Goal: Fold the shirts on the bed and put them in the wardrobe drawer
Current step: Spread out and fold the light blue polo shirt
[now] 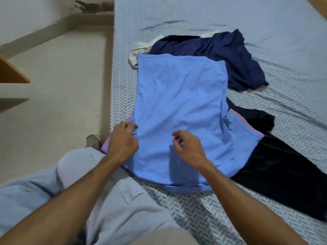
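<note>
A light blue shirt (pixel 178 106) with pink sleeve trim lies spread flat on the bed (pixel 265 23), its hem toward the far side and both sleeves out. My left hand (pixel 123 142) rests at its left sleeve by the bed's edge, fingers curled against the cloth. Over the shirt's lower middle, my right hand (pixel 188 147) hovers with loosely bent fingers, holding nothing. A navy shirt (pixel 221 53) lies crumpled beyond it, a black garment (pixel 269 161) lies at the right, and a cream one (pixel 141 48) peeks out at the back left.
The bed's grey patterned cover fills the right side. My knee in light trousers (pixel 79 174) is at the bed's near edge, a shoe (pixel 93 140) on the beige floor (pixel 62 85). A wooden furniture corner (pixel 10 71) juts in at the far left.
</note>
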